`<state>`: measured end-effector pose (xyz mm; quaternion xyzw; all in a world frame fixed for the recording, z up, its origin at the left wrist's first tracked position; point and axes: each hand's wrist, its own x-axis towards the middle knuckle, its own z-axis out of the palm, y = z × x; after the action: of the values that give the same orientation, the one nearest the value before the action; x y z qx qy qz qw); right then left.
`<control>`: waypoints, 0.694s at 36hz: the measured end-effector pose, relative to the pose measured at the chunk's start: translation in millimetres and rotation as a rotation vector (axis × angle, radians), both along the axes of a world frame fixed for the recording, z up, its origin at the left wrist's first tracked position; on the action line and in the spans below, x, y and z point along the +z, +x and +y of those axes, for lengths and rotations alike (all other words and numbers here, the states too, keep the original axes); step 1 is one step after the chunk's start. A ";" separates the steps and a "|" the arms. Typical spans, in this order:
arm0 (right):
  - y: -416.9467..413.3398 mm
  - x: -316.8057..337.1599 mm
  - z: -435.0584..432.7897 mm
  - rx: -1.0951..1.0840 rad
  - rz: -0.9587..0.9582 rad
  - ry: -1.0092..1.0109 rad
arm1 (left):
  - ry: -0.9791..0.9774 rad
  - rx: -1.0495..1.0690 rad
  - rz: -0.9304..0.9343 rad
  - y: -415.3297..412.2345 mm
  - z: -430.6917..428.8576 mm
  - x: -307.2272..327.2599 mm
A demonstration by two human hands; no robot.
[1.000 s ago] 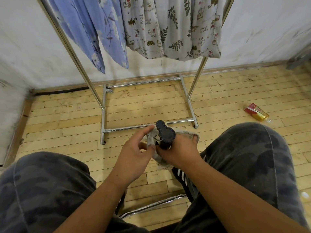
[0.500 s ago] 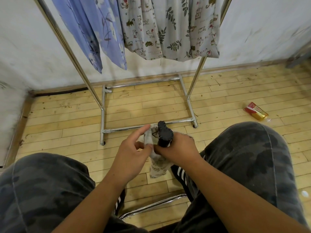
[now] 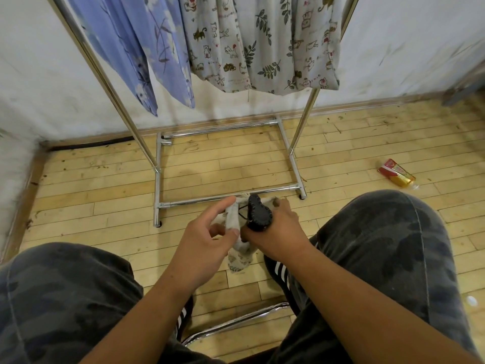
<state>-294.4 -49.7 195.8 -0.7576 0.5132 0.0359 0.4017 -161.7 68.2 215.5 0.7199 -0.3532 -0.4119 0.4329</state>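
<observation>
I sit above a wooden floor with both hands between my knees. My right hand [image 3: 275, 229] grips a small black shoe [image 3: 258, 215], its studded sole turned up toward me. A light printed cloth [image 3: 237, 254] hangs down under both hands. My left hand [image 3: 207, 241] pinches a bunched part of that cloth [image 3: 232, 219] beside the shoe, thumb against it, index finger stretched forward. The shoe's upper is hidden by my right hand.
A chrome clothes rack [image 3: 157, 179] stands ahead on the floor, with a blue floral garment [image 3: 136, 48] and a grey cat-print garment [image 3: 262, 40] hanging from it. A red and gold packet [image 3: 396, 172] lies at right. A chrome chair bar [image 3: 236, 321] runs under my legs.
The cloth has been drawn down and now hangs lower beneath my hands. My left hand shifted slightly along the cloth beside the shoe; my right hand keeps its grip on the shoe.
</observation>
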 end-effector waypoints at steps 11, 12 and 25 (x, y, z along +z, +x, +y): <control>1.8 -1.5 -2.2 0.032 -0.160 0.091 | -0.041 0.046 -0.006 2.7 -3.4 -3.3; 1.8 -1.8 -2.0 0.036 -0.170 0.078 | -0.027 0.063 0.005 3.4 -3.9 -6.4; -0.3 13.5 1.7 0.152 -0.295 -0.035 | 0.299 0.164 0.122 15.6 -5.0 -28.9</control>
<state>-294.8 -48.1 209.3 -0.7981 0.3906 -0.0543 0.4556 -146.0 63.3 186.6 0.7763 -0.2011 -0.4662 0.3736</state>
